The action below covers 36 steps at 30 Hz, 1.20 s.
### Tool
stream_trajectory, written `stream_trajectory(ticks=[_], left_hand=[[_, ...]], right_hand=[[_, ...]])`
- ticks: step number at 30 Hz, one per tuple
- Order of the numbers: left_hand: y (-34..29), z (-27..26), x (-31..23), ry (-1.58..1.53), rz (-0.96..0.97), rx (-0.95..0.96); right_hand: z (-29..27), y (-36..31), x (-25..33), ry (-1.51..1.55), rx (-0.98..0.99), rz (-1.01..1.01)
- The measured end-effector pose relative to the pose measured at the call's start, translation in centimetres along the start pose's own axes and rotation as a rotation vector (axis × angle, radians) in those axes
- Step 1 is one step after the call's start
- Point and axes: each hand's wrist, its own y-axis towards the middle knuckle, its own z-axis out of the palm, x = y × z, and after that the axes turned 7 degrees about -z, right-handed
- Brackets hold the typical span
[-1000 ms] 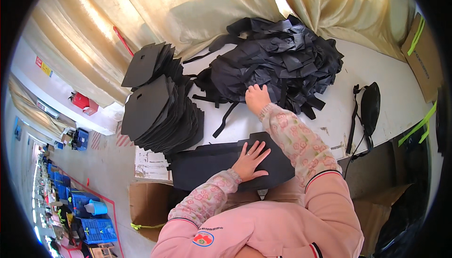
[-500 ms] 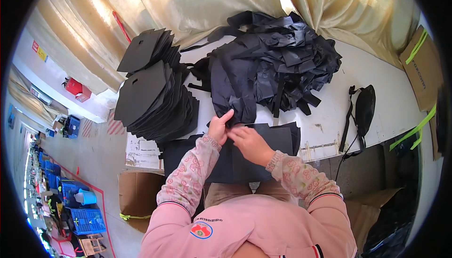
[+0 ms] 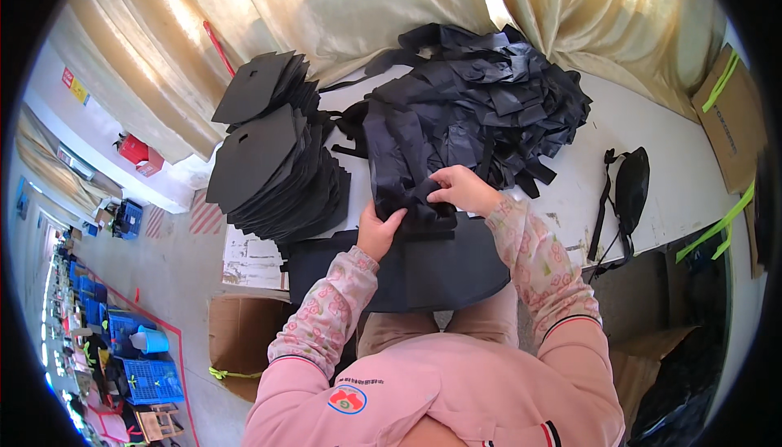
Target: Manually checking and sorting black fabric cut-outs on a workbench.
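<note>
My left hand [image 3: 378, 232] is closed on the near end of a black fabric piece [image 3: 415, 209], thumb on top. To its right and slightly farther off, my right hand [image 3: 466, 189] pinches a fold of the same fabric, fingertips bent inward. The fabric runs back into a large heap of black fabric pieces [image 3: 489, 96] on the table. Under and in front of my hands, black flat panels [image 3: 432, 272] lie at the near table edge, overhanging it toward my lap. The fabric covers part of their far edge.
Left of my hands stand tall leaning stacks of black slotted panels [image 3: 265, 158]. A black strapped pouch [image 3: 631, 190] lies on the right of the white table [image 3: 562, 231]. Cardboard boxes [image 3: 244, 337] sit below on the left and at the right [image 3: 729, 129]. A curtain [image 3: 358, 7] hangs behind.
My right hand has moved right and away from my left hand, and now pinches the fabric. The fabric's near end is spread between both hands. The front panels have shifted.
</note>
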Motion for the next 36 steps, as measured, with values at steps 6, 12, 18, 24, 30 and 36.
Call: stream_trajectory(ticks=[6, 12, 18, 24, 30, 36], left_hand=[[-1.6, -2.2, -0.2, 0.172, 0.067, -0.229], [-0.2, -1.1, -8.0, 0.721, 0.504, 0.342], [0.6, 2.8, -8.1, 1.023, 0.528, 0.992], [-0.8, 3.2, -7.6, 0.812, 0.243, 1.218], [-2.5, 4.8, -7.7, 0.665, 0.258, 1.388], [-0.8, 3.0, -7.9, 0.9, 0.536, 1.022]], right_hand=[[0.1, -4.0, 8.4, -0.002, -0.135, -0.18], [2.0, -8.0, 12.4, -0.123, 0.186, -0.645], [3.3, -10.6, 14.0, -0.064, 0.402, -0.636], [2.1, -12.9, 14.1, -0.077, 0.41, -0.596], [1.7, -13.9, 14.2, -0.032, 0.473, -0.517], [-0.2, -14.8, 15.6, -0.126, 0.461, -0.541]])
